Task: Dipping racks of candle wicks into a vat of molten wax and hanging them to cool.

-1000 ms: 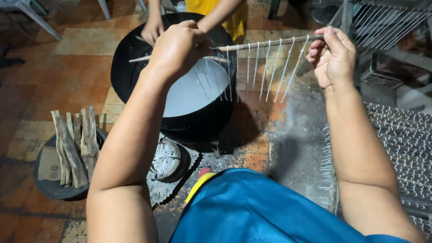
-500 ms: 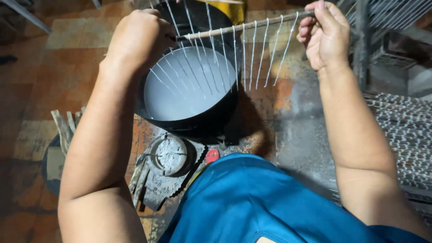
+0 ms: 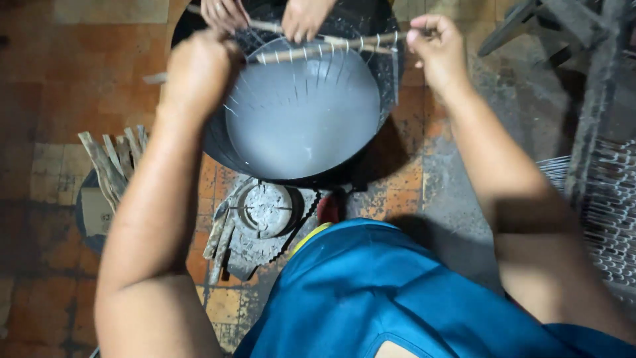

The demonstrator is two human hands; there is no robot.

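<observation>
My left hand (image 3: 199,69) and my right hand (image 3: 438,50) each grip an end of a thin wooden stick (image 3: 318,48) held level over a big black pot (image 3: 228,149). Several thin white candles (image 3: 311,69) hang from the stick and reach down into the pale grey liquid (image 3: 305,126) in the pot. Across the pot, another person's two hands (image 3: 265,14) hold a second stick at the far rim.
A dark bucket of split firewood (image 3: 109,172) stands on the tiled floor at the left. An ash-covered burner (image 3: 265,211) sits in front of the pot. Racks of finished white candles (image 3: 613,212) lie at the right. My blue clothing (image 3: 384,292) fills the bottom.
The stick with its candles has moved from up and to the right of the pot to low over it, the candles now going into the liquid. The view has shifted over the pot.
</observation>
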